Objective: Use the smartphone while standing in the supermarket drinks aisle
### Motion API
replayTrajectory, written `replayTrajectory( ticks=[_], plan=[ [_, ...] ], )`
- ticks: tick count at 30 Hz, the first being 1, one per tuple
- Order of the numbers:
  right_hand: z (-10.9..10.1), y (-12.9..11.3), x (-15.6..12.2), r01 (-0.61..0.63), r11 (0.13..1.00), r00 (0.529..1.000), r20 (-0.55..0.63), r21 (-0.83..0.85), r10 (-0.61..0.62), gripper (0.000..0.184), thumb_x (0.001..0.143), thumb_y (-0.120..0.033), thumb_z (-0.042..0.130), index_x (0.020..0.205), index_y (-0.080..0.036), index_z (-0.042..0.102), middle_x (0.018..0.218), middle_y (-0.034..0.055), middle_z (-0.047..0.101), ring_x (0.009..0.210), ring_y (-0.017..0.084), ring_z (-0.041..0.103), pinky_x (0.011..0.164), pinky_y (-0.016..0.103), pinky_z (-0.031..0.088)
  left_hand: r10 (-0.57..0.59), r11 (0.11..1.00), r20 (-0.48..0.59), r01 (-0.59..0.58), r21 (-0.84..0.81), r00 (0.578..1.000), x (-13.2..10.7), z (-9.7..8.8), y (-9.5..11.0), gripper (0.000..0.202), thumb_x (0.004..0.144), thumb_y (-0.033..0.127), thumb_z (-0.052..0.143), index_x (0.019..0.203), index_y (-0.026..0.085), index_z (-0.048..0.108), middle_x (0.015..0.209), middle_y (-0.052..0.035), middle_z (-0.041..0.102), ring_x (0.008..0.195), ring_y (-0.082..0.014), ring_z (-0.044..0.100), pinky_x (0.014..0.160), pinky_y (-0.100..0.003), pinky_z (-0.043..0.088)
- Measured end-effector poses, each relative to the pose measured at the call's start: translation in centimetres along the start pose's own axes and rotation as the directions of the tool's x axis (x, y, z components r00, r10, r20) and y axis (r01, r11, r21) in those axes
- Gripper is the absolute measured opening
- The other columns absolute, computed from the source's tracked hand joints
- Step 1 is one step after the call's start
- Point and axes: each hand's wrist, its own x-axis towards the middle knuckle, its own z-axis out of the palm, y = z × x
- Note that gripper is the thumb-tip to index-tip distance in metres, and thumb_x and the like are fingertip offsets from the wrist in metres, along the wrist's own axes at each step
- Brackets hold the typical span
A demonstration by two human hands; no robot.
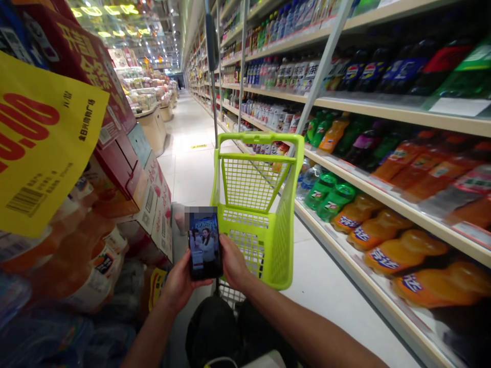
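A black smartphone (205, 250) is held upright above my lap, its lit screen showing people in a picture or video. My left hand (182, 281) grips the phone's left and lower edge, fingers partly hidden behind it. On the other side, my right hand (233, 260) holds the right edge, its far fingers also out of sight behind the phone. Just beyond my hands stands a lime-green shopping basket cart (284, 240), with a lattice back panel and a looped handle at its top.
Shelves of drink bottles (383, 220) run along the right side. Stacked cartons (149, 214) and wrapped bottles stand close on the left, under a yellow price sign (42, 148). A pale tiled aisle (192, 122) leads away ahead, with display counters (151, 128) to its left.
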Motion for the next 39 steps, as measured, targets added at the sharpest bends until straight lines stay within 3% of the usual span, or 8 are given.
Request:
replayTrajectory(
  ticks=[7,14,17,21,25,28,33,39],
  plan=[
    [1.2,0.0,0.4,-0.150,0.981,0.987,0.070,0.124,0.142,0.027,0.069,-0.047,0.058,0.071,-0.020,0.059,0.072,-0.0012,0.061,0.070,0.015,0.054,0.072,0.031,0.043,0.020,1.000,-0.089,-0.019,0.012,0.996,0.1,-0.8,0.0,0.034,0.086,0.030,0.040,0.108,0.010,0.056,0.088,-0.0119,0.069,0.070,-0.0232,0.065,0.049,-0.034,0.053],
    [2.4,-0.1,-0.4,-0.201,0.965,0.977,0.112,0.168,0.184,0.024,0.069,-0.045,0.059,0.071,-0.021,0.057,0.073,-0.0017,0.062,0.073,0.016,0.054,0.074,0.030,0.041,0.015,1.000,-0.087,-0.015,0.006,0.996,-1.3,-1.2,0.6,0.034,0.087,0.032,0.037,0.106,0.012,0.056,0.087,-0.0106,0.069,0.069,-0.0224,0.065,0.049,-0.034,0.053],
    [2.5,-0.9,-1.1,-0.229,0.961,0.963,0.176,0.152,0.202,0.019,0.066,-0.035,0.062,0.077,-0.020,0.059,0.074,-0.0014,0.063,0.073,0.015,0.056,0.073,0.029,0.042,0.017,1.000,-0.103,-0.018,-0.007,0.995,-2.0,-1.1,0.5,0.033,0.087,0.031,0.036,0.105,0.012,0.056,0.085,-0.0097,0.069,0.068,-0.0217,0.065,0.048,-0.034,0.053],
    [2.3,-2.2,-1.8,-0.239,0.964,0.948,0.243,0.114,0.206,0.031,0.051,-0.013,0.068,0.081,-0.018,0.062,0.072,-0.0025,0.064,0.068,0.014,0.056,0.068,0.027,0.042,0.020,1.000,-0.092,-0.022,-0.013,0.996,-2.7,-0.8,0.2,0.034,0.087,0.031,0.037,0.107,0.011,0.056,0.088,-0.0109,0.069,0.069,-0.0215,0.065,0.048,-0.032,0.053],
    [2.1,-2.7,-1.6,-0.212,0.969,0.966,0.174,0.125,0.189,0.013,0.064,-0.030,0.063,0.069,-0.018,0.060,0.061,-0.0037,0.060,0.058,0.012,0.051,0.061,0.025,0.040,0.024,1.000,-0.070,-0.024,-0.001,0.997,-3.0,-0.2,0.0,0.034,0.087,0.031,0.037,0.105,0.010,0.057,0.089,-0.0117,0.069,0.071,-0.0222,0.065,0.050,-0.033,0.053],
    [2.0,-2.9,-1.4,-0.205,0.966,0.972,0.146,0.158,0.182,0.026,0.070,-0.045,0.055,0.067,-0.019,0.060,0.060,-0.0029,0.060,0.057,0.012,0.051,0.061,0.026,0.039,0.026,1.000,-0.069,-0.025,0.016,0.997,-3.1,0.1,-0.1,0.033,0.087,0.031,0.038,0.104,0.010,0.057,0.089,-0.0115,0.069,0.071,-0.0223,0.065,0.050,-0.033,0.053],
    [1.6,-3.9,-1.8,-0.208,0.957,0.973,0.144,0.203,0.181,0.015,0.062,-0.033,0.062,0.064,-0.019,0.059,0.062,-0.0049,0.059,0.061,0.010,0.051,0.065,0.024,0.039,0.030,0.999,-0.081,-0.028,0.031,0.996,-3.4,0.6,-0.2,0.031,0.086,0.031,0.040,0.100,0.011,0.058,0.085,-0.0099,0.069,0.070,-0.0219,0.064,0.050,-0.033,0.053],
    [1.1,-4.9,-2.4,-0.256,0.945,0.954,0.212,0.202,0.212,0.009,0.059,-0.022,0.059,0.066,-0.018,0.060,0.060,-0.0043,0.059,0.059,0.011,0.050,0.062,0.023,0.038,0.037,0.999,-0.079,-0.035,0.032,0.996,-3.7,1.3,-0.1,0.028,0.086,0.030,0.041,0.097,0.012,0.059,0.082,-0.0092,0.069,0.068,-0.0216,0.064,0.048,-0.033,0.053]
  ],
)
